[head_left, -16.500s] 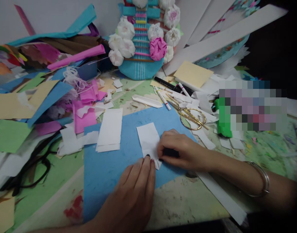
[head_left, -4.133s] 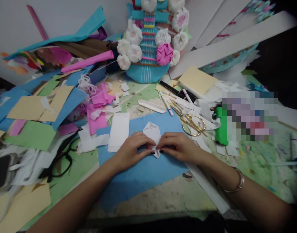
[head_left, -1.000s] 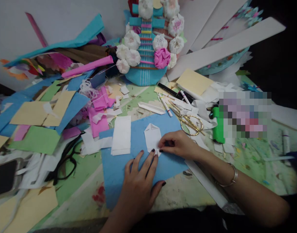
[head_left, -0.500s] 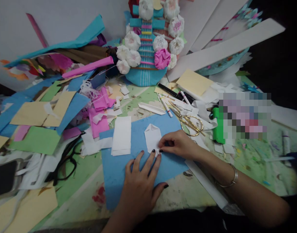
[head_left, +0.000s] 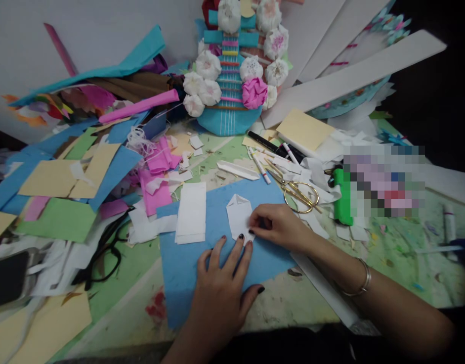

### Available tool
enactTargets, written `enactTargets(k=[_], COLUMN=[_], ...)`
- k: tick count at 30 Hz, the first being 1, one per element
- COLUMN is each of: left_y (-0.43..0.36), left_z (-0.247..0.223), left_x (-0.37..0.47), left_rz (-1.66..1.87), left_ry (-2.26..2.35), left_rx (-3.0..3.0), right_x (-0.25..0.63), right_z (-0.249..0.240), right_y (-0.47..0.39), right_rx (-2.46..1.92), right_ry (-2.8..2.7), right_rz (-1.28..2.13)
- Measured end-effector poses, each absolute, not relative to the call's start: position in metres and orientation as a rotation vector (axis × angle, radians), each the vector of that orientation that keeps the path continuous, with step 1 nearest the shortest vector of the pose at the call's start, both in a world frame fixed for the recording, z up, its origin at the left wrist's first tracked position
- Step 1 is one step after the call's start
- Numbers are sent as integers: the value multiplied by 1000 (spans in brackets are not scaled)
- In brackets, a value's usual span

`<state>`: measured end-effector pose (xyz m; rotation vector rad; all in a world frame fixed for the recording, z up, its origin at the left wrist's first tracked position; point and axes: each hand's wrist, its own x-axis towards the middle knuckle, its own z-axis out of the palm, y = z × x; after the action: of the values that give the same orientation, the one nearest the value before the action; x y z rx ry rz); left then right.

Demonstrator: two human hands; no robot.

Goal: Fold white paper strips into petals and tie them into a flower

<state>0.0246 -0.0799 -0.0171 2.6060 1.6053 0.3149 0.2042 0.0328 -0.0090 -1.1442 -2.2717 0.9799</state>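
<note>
- Centrally, the folded white paper lay on a blue sheet, its far end creased into a blunt point with small turned-in flaps.
- On the sheet's left side sat a stack of white strips, thin and oblong, their edges slightly out of line.
- A green object stood among scraps at the right, partly hidden by a blurred patch; whether it held anything could not be told.
- The left hand was spread open, palm down, grasping nothing, its middle fingertips at the paper's near end.
- The right hand was loosely curled, thumb and forefinger close together at the paper's near right edge; whether they pinched it could not be told.
- Gold-handled scissors, with looped metal grips, lay just beyond the right hand.
- At the back stood a turquoise guitar shape with pale strings, flanked by puffy white flowers and one crumpled magenta flower.
- Creased pink paper and black-framed glasses lay left of the stack.
</note>
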Motion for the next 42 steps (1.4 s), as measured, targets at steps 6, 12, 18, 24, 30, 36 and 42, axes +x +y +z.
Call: enactTargets(k=[6, 12, 18, 24, 30, 36, 42], left_y=[-85, -87, -86, -86, -86, -86, -86], left_z=[-22, -21, -21, -20, -21, -23, -21], left_x=[29, 28, 28, 28, 28, 29, 29], left_rz=[315, 298, 280, 289, 299, 307, 321], left_ry=[1662, 1649, 1604, 1611, 1594, 1616, 1622], left_rx=[2574, 2614, 2648, 2632, 2635, 2627, 2606], right_x=[210, 211, 208, 210, 209, 207, 207], right_z=[-12, -9, -10, -8, -10, -8, -6], right_y=[30, 16, 14, 14, 14, 13, 17], right_rx=[-1200, -1291, -1354, -1341, -1336, -1380, -1422], right_ry=[-2154, -2320, -2387, -2376, -2371, -2331, -2262], right_rz=[944, 901, 798, 827, 805, 794, 806])
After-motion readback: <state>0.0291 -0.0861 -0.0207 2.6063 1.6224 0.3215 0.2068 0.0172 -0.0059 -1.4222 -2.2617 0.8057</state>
